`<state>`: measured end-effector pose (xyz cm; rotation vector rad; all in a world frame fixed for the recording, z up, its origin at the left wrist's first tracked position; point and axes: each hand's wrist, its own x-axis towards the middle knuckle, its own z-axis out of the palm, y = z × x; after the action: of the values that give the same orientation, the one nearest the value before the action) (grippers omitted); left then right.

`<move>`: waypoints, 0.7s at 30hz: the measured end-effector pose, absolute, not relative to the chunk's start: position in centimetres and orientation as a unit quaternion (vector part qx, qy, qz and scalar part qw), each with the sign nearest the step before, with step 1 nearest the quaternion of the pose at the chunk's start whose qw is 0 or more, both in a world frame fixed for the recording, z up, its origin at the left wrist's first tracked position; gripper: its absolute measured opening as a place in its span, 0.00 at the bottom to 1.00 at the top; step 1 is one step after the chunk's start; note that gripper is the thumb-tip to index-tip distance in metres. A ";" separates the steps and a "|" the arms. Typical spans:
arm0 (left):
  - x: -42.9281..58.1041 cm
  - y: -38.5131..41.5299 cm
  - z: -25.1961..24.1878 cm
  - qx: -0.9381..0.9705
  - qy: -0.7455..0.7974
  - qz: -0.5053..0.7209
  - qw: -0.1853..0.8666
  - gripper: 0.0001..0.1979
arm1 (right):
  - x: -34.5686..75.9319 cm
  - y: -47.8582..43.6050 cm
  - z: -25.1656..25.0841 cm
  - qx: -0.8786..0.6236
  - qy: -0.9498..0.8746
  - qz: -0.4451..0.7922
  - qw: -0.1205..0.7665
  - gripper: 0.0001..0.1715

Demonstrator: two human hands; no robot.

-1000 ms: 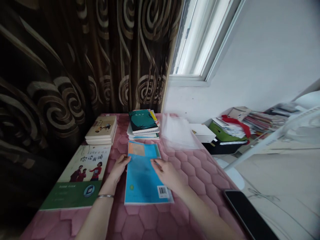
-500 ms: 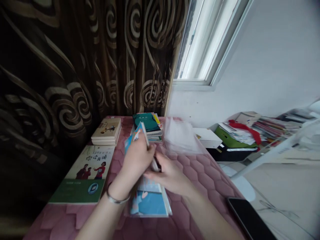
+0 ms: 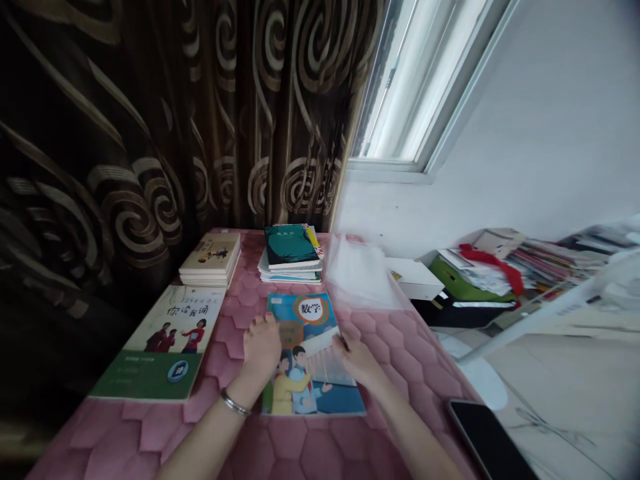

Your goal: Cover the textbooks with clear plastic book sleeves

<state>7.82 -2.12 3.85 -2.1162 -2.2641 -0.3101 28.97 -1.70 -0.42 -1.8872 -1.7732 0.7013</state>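
A blue mathematics textbook (image 3: pixel 325 393), its cover showing drawn children and a round title badge, is face up in front of me. At its left edge is my left hand (image 3: pixel 263 347), wearing a silver bracelet, with the fingers curled against the book. On the opposite edge, my right hand (image 3: pixel 356 360) grips the book between thumb and fingers. Parts of both edges are hidden by the hands. To the left lies a green and white book (image 3: pixel 150 350) with figures in red on its cover.
Farther back stand a stack of tan books (image 3: pixel 210 257) and a pile topped by a dark green book (image 3: pixel 290 245). Clear plastic sleeves (image 3: pixel 357 273) lie right of that pile. A black phone (image 3: pixel 487 437) rests at the right edge of the pink quilted tablecloth (image 3: pixel 295 447).
The textbook, earlier tilted and bunched between both hands, now faces up with its whole cover turned toward me. My hands have moved apart to its left and right edges.
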 end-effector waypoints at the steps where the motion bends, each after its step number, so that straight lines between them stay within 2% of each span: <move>1: 7.1 -2.1 3.1 -0.672 -0.735 -0.092 0.018 0.17 | 28.7 -1.5 -0.2 -0.695 -0.645 0.246 0.201 0.21; 3: 6.4 -1.9 1.6 -0.664 -0.742 -0.093 0.024 0.18 | 28.1 -1.2 0.2 -0.708 -0.643 0.240 0.168 0.22; 9: 5.9 -0.6 -0.7 -0.646 -0.750 -0.140 0.037 0.18 | 26.4 -1.7 0.3 -0.746 -0.615 0.213 0.140 0.23; 16: 4.7 0.3 -1.9 -0.660 -0.727 -0.184 0.051 0.19 | 25.2 -1.6 0.4 -0.751 -0.605 0.198 0.175 0.23; 21: 4.6 0.3 -1.3 -0.658 -0.728 -0.186 0.046 0.25 | 25.0 -0.6 0.4 -0.751 -0.603 0.204 0.177 0.21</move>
<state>4.63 0.33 -1.32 -2.0079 -2.2231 -0.5677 24.99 -0.63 0.37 -2.1243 -1.7060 0.5774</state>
